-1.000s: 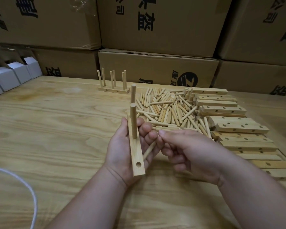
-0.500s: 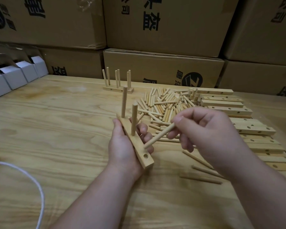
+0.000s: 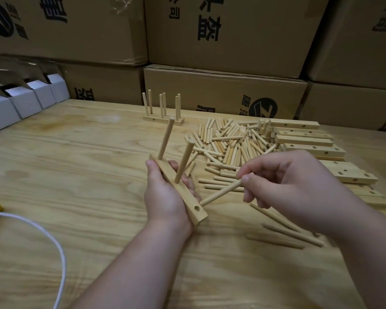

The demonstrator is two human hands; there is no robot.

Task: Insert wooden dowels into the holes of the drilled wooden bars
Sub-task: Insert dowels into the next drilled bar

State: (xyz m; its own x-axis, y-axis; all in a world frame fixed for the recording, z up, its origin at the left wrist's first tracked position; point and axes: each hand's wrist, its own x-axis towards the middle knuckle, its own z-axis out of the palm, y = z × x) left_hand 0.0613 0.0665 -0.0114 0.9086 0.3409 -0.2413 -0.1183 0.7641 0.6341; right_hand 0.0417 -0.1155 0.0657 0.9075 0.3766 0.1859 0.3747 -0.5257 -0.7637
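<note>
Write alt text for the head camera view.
A left hand grips a drilled wooden bar with two dowels standing in it, while the right hand pinches a third dowel angled toward the bar's empty hole.

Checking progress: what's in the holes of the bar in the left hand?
Two dowels stand in the bar; the near-end hole is empty. The right hand holds a third dowel beside it. The left hand covers the bar's underside.
</note>
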